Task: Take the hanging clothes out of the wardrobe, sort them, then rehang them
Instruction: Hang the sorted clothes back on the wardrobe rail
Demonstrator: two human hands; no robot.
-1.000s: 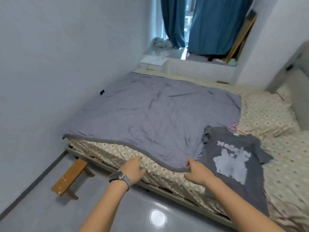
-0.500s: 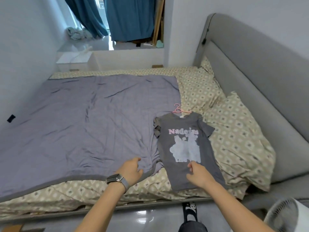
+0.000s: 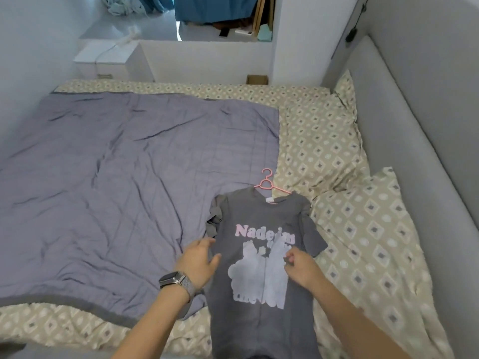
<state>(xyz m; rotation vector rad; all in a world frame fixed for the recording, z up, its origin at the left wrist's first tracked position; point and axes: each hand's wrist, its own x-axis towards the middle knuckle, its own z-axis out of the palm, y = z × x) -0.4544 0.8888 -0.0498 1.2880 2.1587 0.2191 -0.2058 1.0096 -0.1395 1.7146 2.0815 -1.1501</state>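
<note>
T-shirt flat at bed edge, left hand open-gripped beside, right hand grip pinching its print.

A grey-purple blanket lies rumpled across a bed covered by a beige diamond-patterned sheet. A matching pillow leans against the grey padded headboard. Beyond the bed stand a white box and blue curtains.
</note>
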